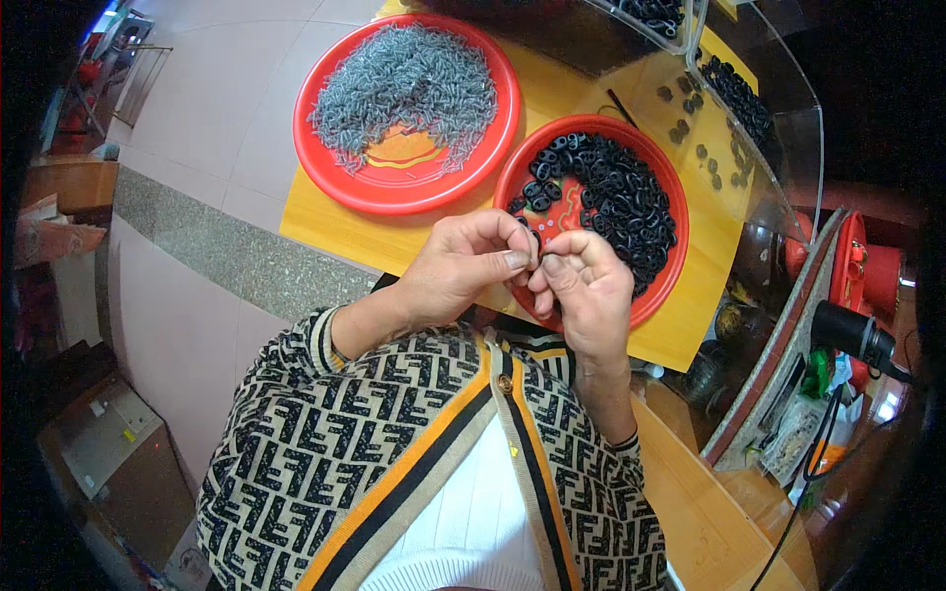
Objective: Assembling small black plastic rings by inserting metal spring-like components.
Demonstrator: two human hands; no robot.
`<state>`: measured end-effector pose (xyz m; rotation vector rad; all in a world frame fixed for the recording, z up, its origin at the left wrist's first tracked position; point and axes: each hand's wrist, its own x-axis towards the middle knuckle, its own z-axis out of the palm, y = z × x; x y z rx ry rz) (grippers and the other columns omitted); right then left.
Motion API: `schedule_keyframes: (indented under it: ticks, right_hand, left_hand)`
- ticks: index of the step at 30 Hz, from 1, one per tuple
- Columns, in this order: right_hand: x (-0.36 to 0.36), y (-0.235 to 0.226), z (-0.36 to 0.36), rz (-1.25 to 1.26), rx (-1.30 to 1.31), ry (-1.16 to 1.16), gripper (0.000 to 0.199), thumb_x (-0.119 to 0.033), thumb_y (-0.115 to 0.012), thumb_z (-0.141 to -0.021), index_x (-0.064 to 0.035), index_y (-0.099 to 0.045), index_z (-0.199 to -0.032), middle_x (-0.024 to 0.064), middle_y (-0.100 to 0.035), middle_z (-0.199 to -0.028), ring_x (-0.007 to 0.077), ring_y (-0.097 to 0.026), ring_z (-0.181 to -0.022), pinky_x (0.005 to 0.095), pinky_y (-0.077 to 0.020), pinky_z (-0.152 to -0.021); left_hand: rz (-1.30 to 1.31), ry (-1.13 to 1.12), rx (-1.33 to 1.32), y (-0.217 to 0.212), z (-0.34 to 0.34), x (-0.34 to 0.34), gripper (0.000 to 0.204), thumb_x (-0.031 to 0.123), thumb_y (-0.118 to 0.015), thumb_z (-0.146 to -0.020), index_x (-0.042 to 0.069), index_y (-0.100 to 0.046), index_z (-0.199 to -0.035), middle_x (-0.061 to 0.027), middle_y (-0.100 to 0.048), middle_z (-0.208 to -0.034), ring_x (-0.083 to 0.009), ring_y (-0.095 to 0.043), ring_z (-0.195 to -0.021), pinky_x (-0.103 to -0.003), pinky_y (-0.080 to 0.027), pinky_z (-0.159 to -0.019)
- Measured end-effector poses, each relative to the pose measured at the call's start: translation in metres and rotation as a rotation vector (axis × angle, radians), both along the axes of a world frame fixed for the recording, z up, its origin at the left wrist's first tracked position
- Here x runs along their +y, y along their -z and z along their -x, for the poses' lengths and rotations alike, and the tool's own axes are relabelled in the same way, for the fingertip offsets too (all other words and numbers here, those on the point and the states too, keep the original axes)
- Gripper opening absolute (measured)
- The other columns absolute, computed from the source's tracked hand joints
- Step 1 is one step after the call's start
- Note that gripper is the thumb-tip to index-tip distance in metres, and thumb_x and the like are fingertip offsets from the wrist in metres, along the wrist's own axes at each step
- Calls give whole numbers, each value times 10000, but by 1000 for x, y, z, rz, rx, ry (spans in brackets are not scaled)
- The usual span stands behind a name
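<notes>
Pale tiled floor [197, 128] with grey speckled strip fills left of frame. Yellow table [552, 98] upper centre. Clear plastic guard [778, 148] upper right, black parts scattered beneath. Large red plate [325, 158] upper centre-left, heaped with grey metal springs [404, 84]. Smaller red plate [670, 197] to its right, holding black plastic rings [621, 197]. Left hand [463, 266] and right hand [586, 286] meet at frame centre over smaller plate's near edge, fingertips pinched together on small black piece [535, 239], mostly hidden.

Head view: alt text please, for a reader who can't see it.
Both hands, left hand and right hand, pinch a small black part together above a red plate of black rings. A second red plate of grey metal pieces sits to the left on a yellow table.
</notes>
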<state>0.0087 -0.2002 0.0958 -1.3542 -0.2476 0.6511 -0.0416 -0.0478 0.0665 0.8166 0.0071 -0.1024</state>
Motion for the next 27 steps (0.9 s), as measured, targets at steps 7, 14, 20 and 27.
schedule_keyframes:
  ticks: [7,14,20,27]
  right_hand:
    - [11,5,7,68,-134,98,169,-31,-560,-815,30,-493,-958,44,-561,-784,63,-539,-682,169,-424,-558]
    - [18,14,11,223,-695,224,150,5,-571,-788,38,-522,-926,85,-548,-789,143,-552,-660,229,-451,-578]
    - [16,14,6,348,-1027,144,174,24,-570,-768,56,-555,-938,137,-544,-823,216,-554,-665,280,-455,-586]
    - [11,10,8,94,-148,222,130,-50,-541,-831,22,-583,-930,30,-580,-739,50,-529,-600,173,-453,-526]
  left_hand:
    - [6,-55,59,3,1,-3,56,43,-533,-819,7,-535,-863,-30,-556,-791,-84,-524,-727,-217,-435,-676]
    - [49,-82,158,-1,-1,-2,53,24,-541,-810,2,-539,-858,-41,-575,-762,-91,-553,-688,-208,-459,-643]
    - [92,-45,139,7,-2,0,54,19,-547,-802,0,-537,-852,-53,-577,-777,-96,-547,-674,-209,-454,-633]
    - [175,-91,87,12,-3,-3,68,-4,-560,-780,-4,-542,-845,-73,-577,-834,-110,-543,-694,-220,-450,-646]
